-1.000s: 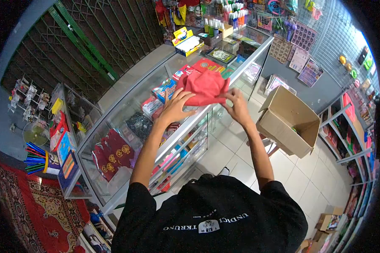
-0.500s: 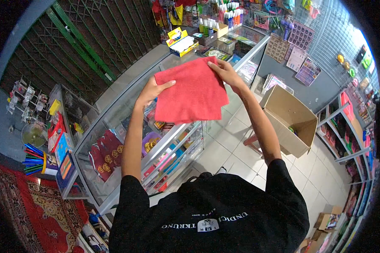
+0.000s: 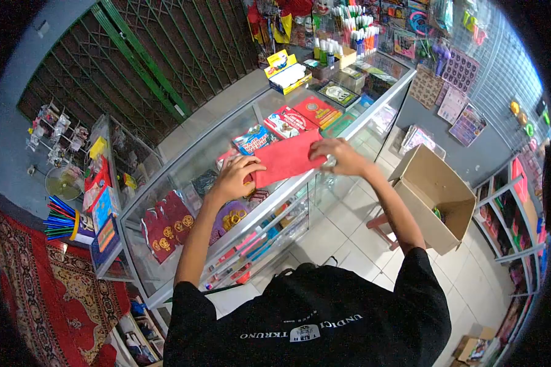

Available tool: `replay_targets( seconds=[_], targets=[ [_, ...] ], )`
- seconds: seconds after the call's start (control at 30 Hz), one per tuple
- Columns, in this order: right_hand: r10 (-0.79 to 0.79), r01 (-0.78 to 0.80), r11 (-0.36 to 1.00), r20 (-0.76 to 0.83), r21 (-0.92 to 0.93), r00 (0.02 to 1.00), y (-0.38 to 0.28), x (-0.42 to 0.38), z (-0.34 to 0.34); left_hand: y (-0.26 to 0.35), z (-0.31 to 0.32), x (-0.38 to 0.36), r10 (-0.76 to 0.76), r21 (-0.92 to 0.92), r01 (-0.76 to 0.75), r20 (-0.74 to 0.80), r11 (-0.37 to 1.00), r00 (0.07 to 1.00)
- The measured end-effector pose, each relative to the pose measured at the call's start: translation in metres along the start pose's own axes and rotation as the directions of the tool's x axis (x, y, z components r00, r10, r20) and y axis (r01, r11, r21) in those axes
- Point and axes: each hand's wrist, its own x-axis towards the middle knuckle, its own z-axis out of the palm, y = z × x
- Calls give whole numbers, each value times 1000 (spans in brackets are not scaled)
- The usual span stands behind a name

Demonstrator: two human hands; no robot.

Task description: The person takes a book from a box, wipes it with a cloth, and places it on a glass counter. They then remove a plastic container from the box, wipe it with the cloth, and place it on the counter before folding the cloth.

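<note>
A red cloth (image 3: pixel 288 158), folded into a narrow band, lies over the front part of the glass display counter (image 3: pixel 142 282). My left hand (image 3: pixel 232 177) grips its left end, with the thumb and curled fingers at the edge. At the opposite end, my right hand (image 3: pixel 344 158) has its bent fingers on the cloth's right edge; they are slightly blurred. Just behind the cloth, a red and white book (image 3: pixel 286 122) and a blue book (image 3: pixel 254 139) show on the counter.
A yellow box of white items (image 3: pixel 288 76) stands at the counter's back edge. Maroon garments (image 3: pixel 168 225) and gold bangles (image 3: pixel 234 217) show inside the case. To the right, an open cardboard box (image 3: pixel 438 196) rests on a red stool (image 3: pixel 382 229). Stocked shelves (image 3: pixel 511 226) line the right wall.
The cloth, held up spread between both hands before, is now folded narrower and lowered to the counter. Both hands have come down with it, uncovering the books behind.
</note>
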Motion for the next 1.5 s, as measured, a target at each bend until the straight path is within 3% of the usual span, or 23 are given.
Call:
replay_targets(
  seconds=[0.03,0.13,0.17,0.2,0.3,0.33,0.4,0.47,0.53,0.57,0.6,0.67,0.8,0.87,0.97,1.0,1.1,1.23,1.3,1.37,1.43,1.47,1.5],
  targets=[
    [34,-29,995,45,-98,998,-9,-5,1,8,-6,-1,-8,-17,8,-1,1000,1000],
    [40,-42,996,-27,-77,999,-10,-12,6,8,-22,16,-39,-61,39,7,997,999],
    [74,-77,997,-113,-26,991,-11,-13,8,5,-24,24,-57,-74,57,9,996,998],
    [109,-105,994,-197,29,974,-13,-14,12,-9,-8,31,-110,-101,100,-100,990,989],
    [206,-150,972,-356,180,912,-7,-32,31,0,11,70,-306,-145,293,-69,945,950],
    [240,-159,961,-392,228,888,-4,-43,42,-12,24,75,-269,-49,271,45,961,962],
    [342,-242,930,-405,278,848,1,-78,63,-21,32,99,-176,-182,228,260,957,949],
    [482,-335,853,-355,401,801,3,-126,81,-25,33,120,-108,-309,250,412,918,905],
    [708,-543,669,-213,507,673,1,-187,102,-18,26,137,-156,-335,303,401,892,903],
    [726,-590,665,-209,459,655,-2,-220,112,-17,24,147,-177,-347,325,396,880,901],
    [745,-635,655,-210,409,633,-5,-253,120,-29,28,159,-93,-469,295,406,832,909],
    [876,-768,456,-75,449,477,-19,-316,133,-46,29,178,-169,-492,332,347,805,923],
    [953,-925,131,212,355,217,-39,-442,178,-48,15,217,-333,-472,388,200,791,921],
    [958,-973,30,271,229,93,-52,-484,196,-75,14,243,-273,-484,322,171,814,947],
    [971,-941,-68,237,330,13,-70,-524,228,-106,8,288,-250,-561,312,187,767,950],
    [982,-886,-82,188,456,6,-74,-532,247,-91,-3,302,-262,-654,348,230,672,937],
    [992,-742,-106,122,662,-33,-81,-539,266,-114,1,341,-271,-662,340,210,668,940],
    [969,-719,-242,206,652,-138,-80,-518,253,-185,38,366,-295,-597,330,160,731,942],
    [946,-641,-324,241,696,-216,-71,-517,255,-189,51,364,-343,-671,368,177,643,923],
    [922,-581,-382,260,718,-285,-63,-519,257,-189,58,364,-384,-541,342,39,768,922],
    [906,-580,-421,295,698,-302,-51,-524,258,-164,52,364,-303,-121,284,-187,951,934],
    [895,-580,-446,318,682,-314,-44,-529,260,-146,49,363,-223,112,262,-273,959,936],
    [883,-580,-469,339,665,-325,-40,-530,260,-140,51,364,-143,155,193,-285,969,948]
  ],
)
